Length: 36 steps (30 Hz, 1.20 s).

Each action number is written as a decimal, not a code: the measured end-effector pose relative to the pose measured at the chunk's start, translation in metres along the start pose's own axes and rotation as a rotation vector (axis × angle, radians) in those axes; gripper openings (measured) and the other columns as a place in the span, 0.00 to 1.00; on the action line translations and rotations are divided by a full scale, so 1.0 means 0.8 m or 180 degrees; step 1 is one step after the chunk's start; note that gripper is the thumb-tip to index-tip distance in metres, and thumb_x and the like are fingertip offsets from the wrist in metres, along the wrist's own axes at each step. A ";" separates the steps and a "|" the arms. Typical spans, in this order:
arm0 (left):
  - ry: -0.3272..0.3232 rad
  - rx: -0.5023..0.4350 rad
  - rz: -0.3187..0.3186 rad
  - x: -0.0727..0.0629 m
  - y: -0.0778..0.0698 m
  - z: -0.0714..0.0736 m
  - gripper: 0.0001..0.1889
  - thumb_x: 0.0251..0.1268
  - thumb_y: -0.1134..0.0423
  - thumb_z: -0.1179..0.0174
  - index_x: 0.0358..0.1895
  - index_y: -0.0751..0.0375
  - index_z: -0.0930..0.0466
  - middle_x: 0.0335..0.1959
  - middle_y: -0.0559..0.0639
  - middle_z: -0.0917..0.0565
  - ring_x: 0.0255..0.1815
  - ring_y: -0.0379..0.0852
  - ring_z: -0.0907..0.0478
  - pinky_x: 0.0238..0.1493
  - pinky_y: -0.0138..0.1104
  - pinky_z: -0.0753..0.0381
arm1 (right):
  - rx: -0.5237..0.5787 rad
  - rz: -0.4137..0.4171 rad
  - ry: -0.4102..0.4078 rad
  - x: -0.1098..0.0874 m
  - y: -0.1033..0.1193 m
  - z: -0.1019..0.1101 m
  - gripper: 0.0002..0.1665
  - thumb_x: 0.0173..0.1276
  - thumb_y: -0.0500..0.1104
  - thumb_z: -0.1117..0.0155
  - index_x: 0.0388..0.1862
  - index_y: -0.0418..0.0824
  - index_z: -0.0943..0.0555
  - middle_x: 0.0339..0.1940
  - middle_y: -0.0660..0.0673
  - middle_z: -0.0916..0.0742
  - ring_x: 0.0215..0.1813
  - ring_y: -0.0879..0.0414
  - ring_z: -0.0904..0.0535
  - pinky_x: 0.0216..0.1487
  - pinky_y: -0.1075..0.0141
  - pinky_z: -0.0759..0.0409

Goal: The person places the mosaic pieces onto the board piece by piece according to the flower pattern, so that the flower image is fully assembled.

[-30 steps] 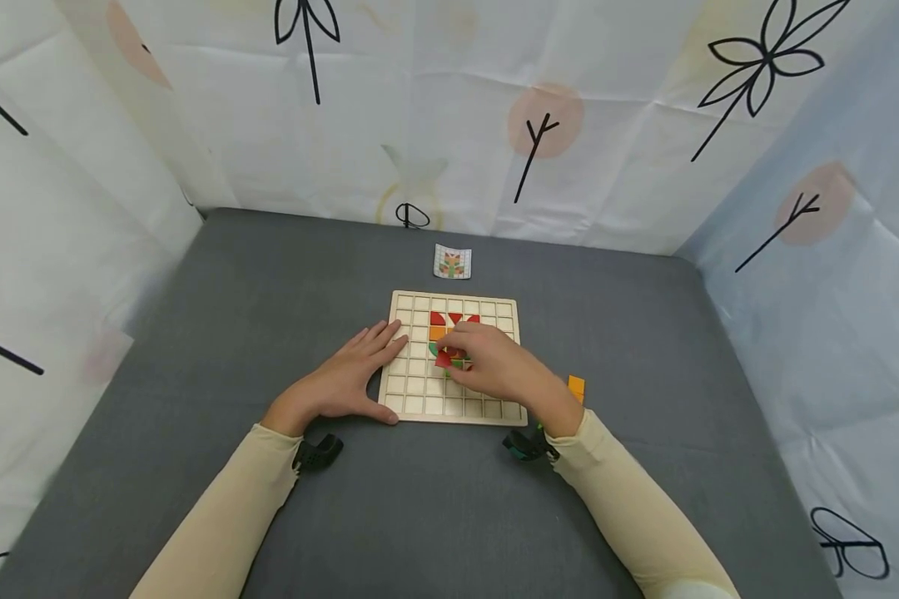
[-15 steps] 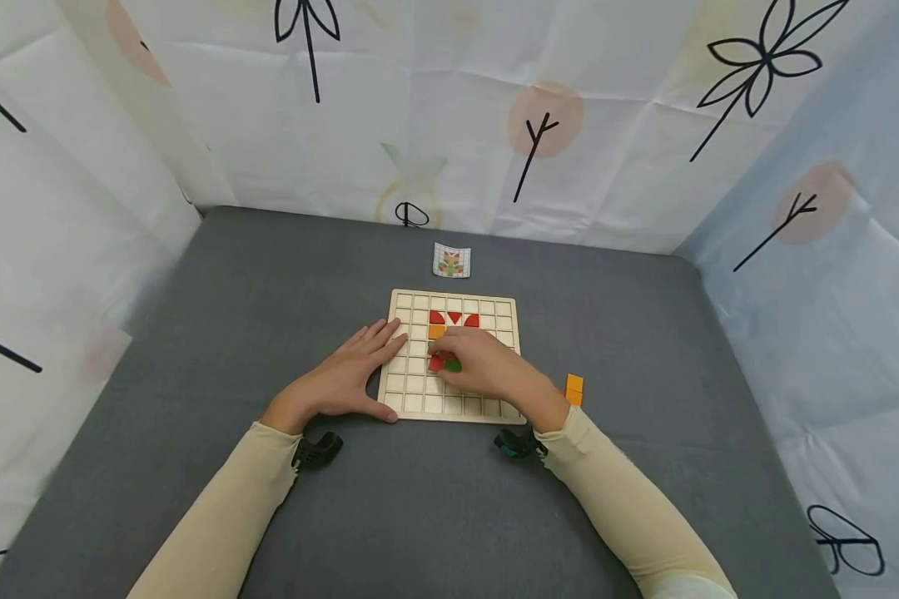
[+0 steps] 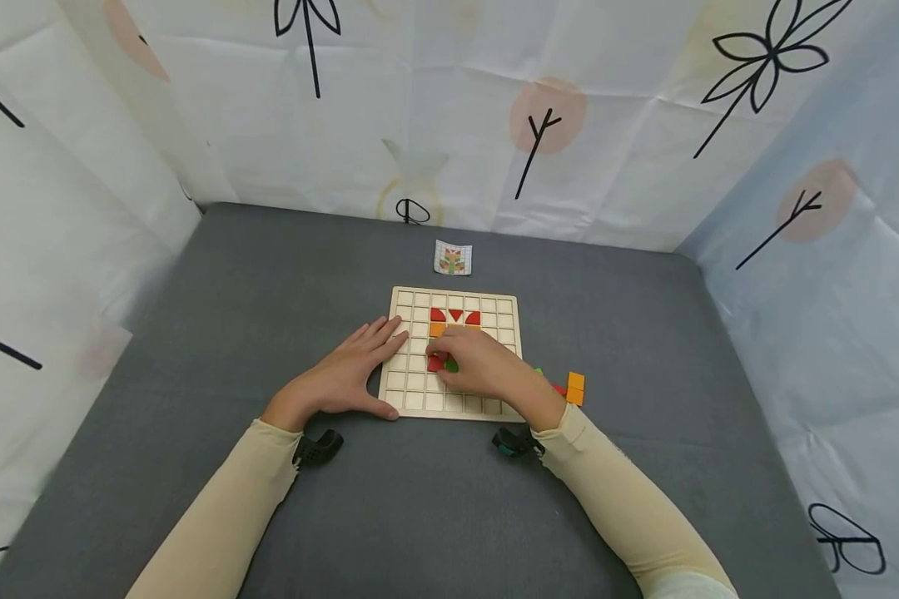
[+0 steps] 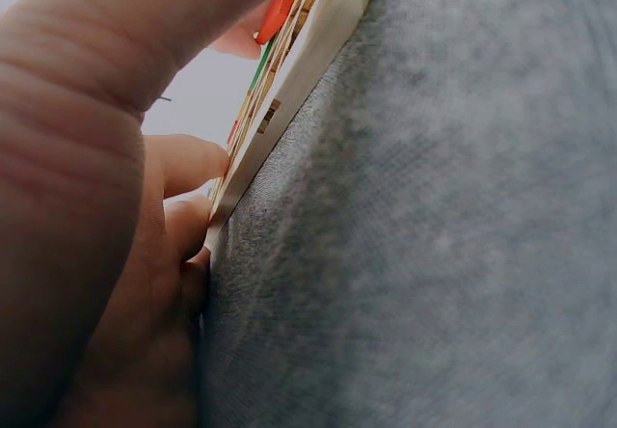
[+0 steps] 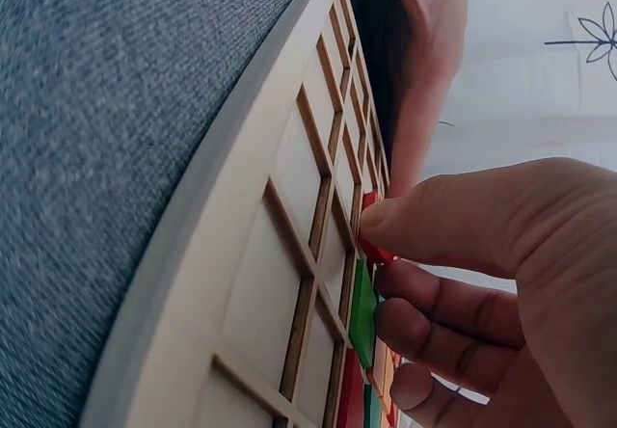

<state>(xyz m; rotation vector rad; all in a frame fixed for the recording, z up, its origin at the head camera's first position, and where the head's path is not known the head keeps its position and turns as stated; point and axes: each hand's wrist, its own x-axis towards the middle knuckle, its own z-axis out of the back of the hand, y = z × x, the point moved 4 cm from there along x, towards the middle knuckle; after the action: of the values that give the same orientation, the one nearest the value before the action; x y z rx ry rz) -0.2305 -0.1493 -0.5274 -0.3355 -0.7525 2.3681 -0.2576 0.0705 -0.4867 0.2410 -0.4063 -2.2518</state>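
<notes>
My left hand [image 3: 348, 381] rests on the left edge of a wooden grid board [image 3: 414, 404], fingers spread, its thumb at the front left corner. Over the board's middle, my right hand [image 3: 485, 364] pinches a red tile [image 3: 435, 363] between thumb and forefinger. The right wrist view has that tile at a grid cell, beside a green tile [image 5: 362, 314]. Red tiles [image 3: 455, 315] form a row near the board's far side, with an orange tile [image 3: 437, 329] below the left one. The right hand hides several other tiles.
A small pattern card [image 3: 453, 258] lies beyond the board on the grey table [image 3: 307, 274]. To the right, loose orange tiles [image 3: 575, 388] lie by the right forearm, next to a partly hidden red tile [image 3: 559, 389]. Printed cloth walls [image 3: 464, 125] surround the table.
My right hand has shifted slightly left with the red tile, bringing it to a cell left of the green tile. My left hand stays in place on the board.
</notes>
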 end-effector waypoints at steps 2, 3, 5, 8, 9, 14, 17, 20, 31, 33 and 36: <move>0.0000 0.0006 0.0003 0.000 0.001 0.000 0.67 0.55 0.35 0.20 0.90 0.62 0.51 0.91 0.60 0.57 0.90 0.62 0.64 0.86 0.57 0.63 | -0.0004 0.0000 0.0020 0.000 0.000 0.000 0.13 0.73 0.38 0.27 0.56 0.42 0.11 0.45 0.50 0.14 0.45 0.56 0.22 0.49 0.62 0.20; -0.0001 0.0013 0.0004 0.000 0.001 -0.001 0.67 0.56 0.35 0.20 0.90 0.62 0.51 0.91 0.60 0.57 0.90 0.62 0.64 0.86 0.57 0.63 | -0.0007 0.0003 0.0025 0.001 0.001 -0.001 0.13 0.74 0.38 0.27 0.56 0.42 0.11 0.45 0.50 0.14 0.45 0.56 0.22 0.49 0.61 0.20; 0.0003 0.0015 0.0004 0.000 0.001 0.000 0.67 0.56 0.35 0.20 0.90 0.62 0.51 0.91 0.60 0.57 0.90 0.62 0.64 0.86 0.57 0.63 | -0.0004 0.0016 0.0033 0.001 0.002 0.000 0.13 0.74 0.38 0.27 0.56 0.42 0.11 0.45 0.50 0.14 0.45 0.55 0.22 0.49 0.61 0.19; 0.0001 0.0017 -0.0006 0.001 0.001 0.000 0.67 0.56 0.35 0.20 0.90 0.62 0.51 0.91 0.60 0.57 0.90 0.62 0.64 0.86 0.57 0.63 | 0.0000 0.0012 0.0036 0.001 0.004 0.001 0.14 0.74 0.38 0.27 0.56 0.42 0.11 0.45 0.49 0.14 0.45 0.55 0.22 0.49 0.61 0.19; 0.0004 0.0017 -0.0005 0.001 0.001 0.000 0.67 0.56 0.35 0.20 0.90 0.61 0.51 0.91 0.60 0.57 0.90 0.62 0.64 0.86 0.57 0.63 | -0.0001 0.0012 0.0030 0.001 0.004 0.001 0.14 0.73 0.37 0.27 0.56 0.41 0.11 0.45 0.49 0.14 0.45 0.55 0.22 0.49 0.61 0.19; 0.0014 0.0026 0.0004 0.002 0.001 0.001 0.67 0.56 0.35 0.20 0.90 0.61 0.51 0.91 0.59 0.58 0.90 0.61 0.65 0.87 0.57 0.63 | -0.0025 -0.0003 0.0026 0.001 0.004 0.002 0.13 0.74 0.37 0.27 0.56 0.42 0.11 0.46 0.49 0.14 0.46 0.55 0.22 0.49 0.61 0.19; 0.0015 0.0038 0.0006 0.002 0.001 0.001 0.68 0.55 0.34 0.20 0.90 0.60 0.51 0.91 0.58 0.58 0.90 0.60 0.65 0.87 0.56 0.63 | -0.0036 -0.0012 0.0036 0.002 0.004 0.001 0.13 0.74 0.37 0.27 0.55 0.42 0.11 0.46 0.49 0.14 0.46 0.55 0.21 0.49 0.60 0.19; 0.0018 0.0043 0.0006 0.003 0.002 0.000 0.68 0.55 0.34 0.20 0.90 0.60 0.51 0.91 0.58 0.58 0.90 0.60 0.65 0.87 0.56 0.63 | -0.0032 -0.0004 0.0032 0.002 0.004 0.001 0.13 0.74 0.36 0.28 0.55 0.42 0.11 0.46 0.49 0.14 0.46 0.55 0.21 0.50 0.60 0.19; 0.0008 0.0023 -0.0005 0.001 0.001 -0.001 0.68 0.55 0.35 0.19 0.90 0.61 0.51 0.91 0.59 0.58 0.90 0.61 0.65 0.87 0.56 0.64 | -0.0015 0.0042 0.0021 0.002 0.005 0.001 0.13 0.74 0.36 0.27 0.55 0.41 0.11 0.45 0.48 0.14 0.45 0.55 0.21 0.49 0.60 0.19; 0.0008 0.0023 -0.0007 0.001 0.001 -0.001 0.68 0.55 0.35 0.19 0.90 0.62 0.51 0.91 0.59 0.58 0.90 0.61 0.65 0.87 0.56 0.64 | -0.0022 0.0032 0.0019 0.001 0.005 0.000 0.13 0.74 0.36 0.28 0.55 0.41 0.11 0.45 0.49 0.14 0.45 0.55 0.22 0.49 0.60 0.19; 0.0002 0.0029 -0.0008 0.001 0.001 -0.001 0.68 0.55 0.35 0.19 0.90 0.62 0.51 0.91 0.59 0.57 0.90 0.60 0.65 0.87 0.56 0.63 | -0.0027 0.0013 0.0000 0.000 0.005 0.002 0.13 0.74 0.37 0.28 0.56 0.42 0.11 0.46 0.49 0.14 0.45 0.56 0.22 0.49 0.61 0.19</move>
<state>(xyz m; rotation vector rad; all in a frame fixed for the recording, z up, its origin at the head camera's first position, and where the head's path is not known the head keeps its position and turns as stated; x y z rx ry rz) -0.2310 -0.1493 -0.5285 -0.3311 -0.7414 2.3682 -0.2549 0.0684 -0.4837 0.2357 -0.3967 -2.2491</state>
